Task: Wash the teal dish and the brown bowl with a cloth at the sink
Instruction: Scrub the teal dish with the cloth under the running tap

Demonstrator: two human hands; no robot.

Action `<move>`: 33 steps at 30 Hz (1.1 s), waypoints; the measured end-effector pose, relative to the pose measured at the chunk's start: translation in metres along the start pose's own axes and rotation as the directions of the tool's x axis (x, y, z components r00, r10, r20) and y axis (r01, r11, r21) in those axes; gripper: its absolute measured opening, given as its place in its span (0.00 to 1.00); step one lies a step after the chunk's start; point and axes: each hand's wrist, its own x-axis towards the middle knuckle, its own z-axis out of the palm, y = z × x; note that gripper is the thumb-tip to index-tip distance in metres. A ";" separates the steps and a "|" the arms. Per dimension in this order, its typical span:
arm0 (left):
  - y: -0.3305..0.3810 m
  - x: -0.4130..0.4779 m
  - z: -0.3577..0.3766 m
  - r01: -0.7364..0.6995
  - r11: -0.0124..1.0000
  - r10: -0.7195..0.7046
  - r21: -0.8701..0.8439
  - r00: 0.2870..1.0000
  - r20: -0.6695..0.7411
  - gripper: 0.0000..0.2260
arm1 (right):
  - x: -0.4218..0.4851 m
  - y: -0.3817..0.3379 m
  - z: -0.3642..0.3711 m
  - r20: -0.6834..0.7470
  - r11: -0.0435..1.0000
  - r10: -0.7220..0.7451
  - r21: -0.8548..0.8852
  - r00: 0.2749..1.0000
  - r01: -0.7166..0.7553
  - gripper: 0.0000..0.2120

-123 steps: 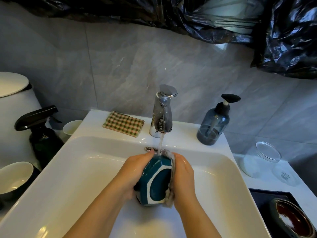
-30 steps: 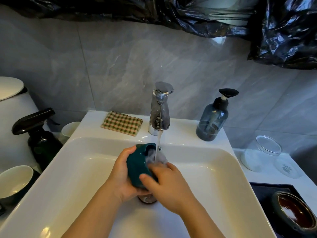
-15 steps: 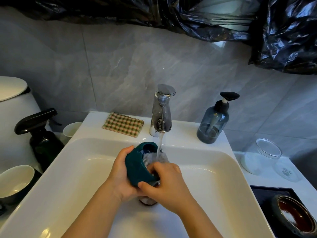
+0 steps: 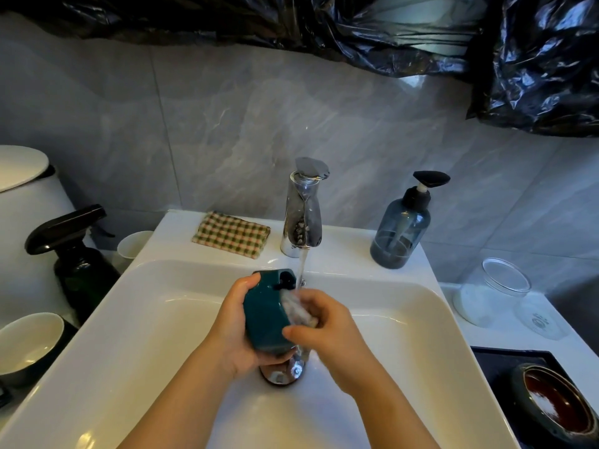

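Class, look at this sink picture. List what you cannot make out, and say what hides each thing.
All in the head view:
- Inside of the teal dish: mostly covered by the cloth and the right hand.
- Drain: partly hidden under the left hand and the dish.
- Brown bowl: cut off at the frame's bottom-right corner.
- Cloth's weave: blurred by the running water.

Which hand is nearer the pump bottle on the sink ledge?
Right. The right hand, holding the grey cloth, is below-left of the pump bottle; the left hand, gripping the teal dish, is farther left.
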 end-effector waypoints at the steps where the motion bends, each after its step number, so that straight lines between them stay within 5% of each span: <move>1: 0.000 0.000 0.001 -0.011 1.000 0.011 -0.007 1.000 -0.002 0.20 | 0.001 -0.001 -0.004 -0.074 0.993 0.005 0.116 0.997 0.003 0.15; 3: -0.001 0.001 0.002 -0.034 0.999 0.034 -0.033 0.999 -0.014 0.19 | 0.002 -0.003 -0.007 -0.191 0.941 0.032 0.336 0.981 0.035 0.11; 6: -0.004 0.001 0.004 -0.059 0.998 0.057 -0.026 0.997 -0.051 0.19 | -0.001 -0.009 0.002 -0.149 0.878 0.026 0.477 0.988 0.049 0.14; 8: -0.007 -0.001 0.008 -0.049 0.999 0.049 0.001 0.998 -0.048 0.18 | -0.005 -0.014 0.014 -0.109 0.941 -0.009 0.336 0.994 0.045 0.09; 11: -0.010 -0.003 0.011 -0.041 0.999 0.042 0.022 0.999 -0.031 0.18 | -0.007 -0.011 0.029 -0.094 0.990 -0.138 0.026 0.986 0.141 0.18; 15: -0.017 -0.005 0.012 0.012 0.993 -0.021 0.119 0.997 0.074 0.19 | 0.001 -0.001 0.029 -0.238 0.885 -0.327 -0.416 0.914 0.208 0.13; 19: -0.019 -0.006 0.015 0.019 0.974 -0.043 0.225 0.994 0.098 0.17 | 0.014 0.012 -0.001 -0.494 0.978 -0.017 -0.189 0.869 -0.088 0.16; 22: -0.016 -0.002 0.012 0.032 0.986 -0.048 0.165 0.994 0.099 0.24 | 0.012 0.009 -0.006 -0.389 0.998 0.031 0.059 0.921 -0.008 0.13; 27: -0.010 -0.003 0.002 0.058 0.987 -0.075 0.147 0.990 0.116 0.19 | 0.010 0.004 0.005 -0.096 0.971 -0.217 -0.123 0.972 0.204 0.15; 33: -0.007 0.002 -0.004 0.073 0.995 -0.083 0.067 0.985 0.150 0.18 | 0.008 0.008 -0.003 -0.157 0.993 -0.099 -0.075 0.983 0.088 0.19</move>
